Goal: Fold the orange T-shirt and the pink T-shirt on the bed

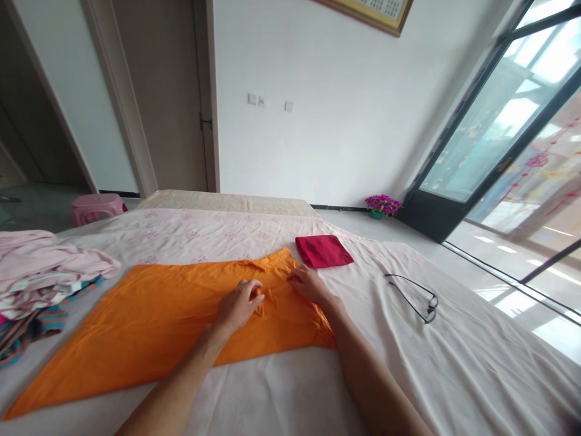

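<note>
Orange garment: the orange garment (149,321) lies spread flat across the bed (454,363), running from the near left corner up towards the middle, where both hands meet it.
Left hand: the left hand (238,304) sits knuckles up on the cloth's upper middle, its fingers curled in and pinching a small ruck of orange fabric.
Right hand: the right hand (311,284) rests on the garment's far right end, just beside the left hand, fingers pointing left. From here I cannot tell whether it pinches the cloth or only presses on it.
Red cloth: a folded red cloth (323,251) lies just beyond the right hand, off the garment's corner.
Glasses: a pair of glasses (415,297) lies on the sheet, well to the right of the hands.
Clothes pile: a loose clothes pile (40,275), pink and striped, sits at the left edge of the bed.
Pot: a small green pot (376,214) on the floor by the wall holds purple flowers (384,204).
Writing: the framed picture (372,13) high on the wall carries lines of writing, too small to read.
</note>
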{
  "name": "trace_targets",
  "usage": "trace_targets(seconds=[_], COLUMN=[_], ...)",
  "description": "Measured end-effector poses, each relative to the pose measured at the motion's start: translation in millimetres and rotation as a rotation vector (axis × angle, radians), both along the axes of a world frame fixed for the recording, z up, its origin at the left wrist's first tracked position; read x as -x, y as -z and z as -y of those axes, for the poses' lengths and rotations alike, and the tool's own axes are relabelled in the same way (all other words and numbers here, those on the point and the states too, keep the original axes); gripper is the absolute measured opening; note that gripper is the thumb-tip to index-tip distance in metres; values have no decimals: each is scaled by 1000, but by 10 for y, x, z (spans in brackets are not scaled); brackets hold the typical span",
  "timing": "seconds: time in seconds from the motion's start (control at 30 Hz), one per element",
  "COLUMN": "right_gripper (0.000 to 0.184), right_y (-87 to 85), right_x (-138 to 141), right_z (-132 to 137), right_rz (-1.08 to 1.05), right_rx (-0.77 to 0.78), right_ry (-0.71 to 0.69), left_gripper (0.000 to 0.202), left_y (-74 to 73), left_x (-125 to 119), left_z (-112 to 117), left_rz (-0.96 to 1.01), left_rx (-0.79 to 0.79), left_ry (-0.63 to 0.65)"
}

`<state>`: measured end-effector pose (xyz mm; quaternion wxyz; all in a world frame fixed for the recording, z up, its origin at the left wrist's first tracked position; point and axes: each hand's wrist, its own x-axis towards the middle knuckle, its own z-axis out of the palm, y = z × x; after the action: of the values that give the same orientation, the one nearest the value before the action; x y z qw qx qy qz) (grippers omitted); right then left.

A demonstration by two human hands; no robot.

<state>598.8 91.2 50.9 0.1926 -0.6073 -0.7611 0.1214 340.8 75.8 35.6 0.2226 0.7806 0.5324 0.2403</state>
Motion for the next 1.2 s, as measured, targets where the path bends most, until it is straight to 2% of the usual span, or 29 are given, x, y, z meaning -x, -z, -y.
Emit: trace_targets(seconds=[0.1, 0.23, 0.33, 0.43, 0.57, 0.83, 1.03, 1.2], right_gripper=[21, 24, 15, 13, 10, 11, 13, 16], right_y=[-33, -62, -71, -60, -2, 47, 27, 26], right_x=[19, 21, 15, -6, -71, -140, -151, -161], right_z=[13, 31, 39, 32, -20, -75, -51, -60], right_rz=[40, 58, 37, 10, -40, -79, -82, -70], right_rx=[-7, -23, -34, -53, -47, -30, -42, -27], right_ry=[29, 0, -11, -12, -39, -115, -99, -142], left_gripper=[16, 18, 14, 9, 13, 11, 8, 9], left_y=[-5, -25, -30, -21, -26, -57, 23, 68], left_x=[-8, -18, -33, -47, -52, -49, -35, -37], left_z=[-15, -17, -25, -37, -35, -6, -37, -46], left_rz=[-9, -30, -61, -81, -105, -124, -24, 34], left_rx=[2, -21, -28, -35, -56, -78, -97, -117], left_ry=[0, 7, -19, -53, -64, 12, -11, -7])
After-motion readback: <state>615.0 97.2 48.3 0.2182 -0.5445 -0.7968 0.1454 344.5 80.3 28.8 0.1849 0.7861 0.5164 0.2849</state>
